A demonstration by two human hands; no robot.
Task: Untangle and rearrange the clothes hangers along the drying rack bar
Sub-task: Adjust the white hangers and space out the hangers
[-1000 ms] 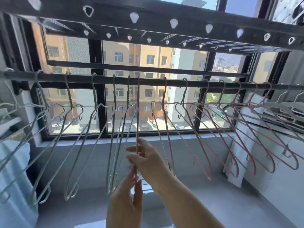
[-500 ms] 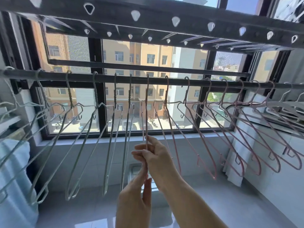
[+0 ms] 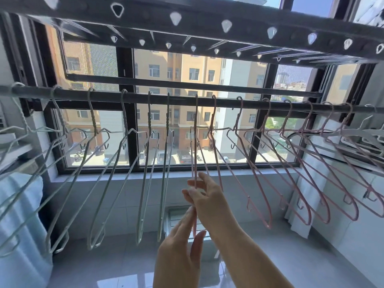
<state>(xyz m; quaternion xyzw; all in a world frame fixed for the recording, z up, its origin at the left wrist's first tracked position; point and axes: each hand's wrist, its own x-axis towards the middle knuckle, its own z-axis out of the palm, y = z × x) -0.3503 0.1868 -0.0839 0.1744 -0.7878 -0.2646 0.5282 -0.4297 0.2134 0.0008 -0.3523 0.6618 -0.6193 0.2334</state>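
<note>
Pink hanger (image 3: 195, 142) hooked midway along the rack bar (image 3: 145, 97), hanging edge-on between white hangers (image 3: 145, 173) on its left and other pink hangers (image 3: 259, 173) crowded on its right, window (image 3: 124, 69) behind. Right hand (image 3: 205, 196) pinches its middle; left hand (image 3: 178, 246), reaching up from below, grips its lower end between thumb and fingers.

The drying rack bar (image 3: 182, 99) carries six pale wire hangers (image 3: 145, 163), all left of its middle. Eight pink hangers (image 3: 259, 173) run from its middle towards its right end. At that right end further white hangers (image 3: 369, 138) overlap too much to count. Above the bar are two perforated beams (image 3: 207, 15), and behind it one thinner rail (image 3: 187, 85). Below the bar's middle are two hands, the left hand (image 3: 178, 246) and the right hand (image 3: 207, 196), both on one pink hanger (image 3: 195, 142).
</note>
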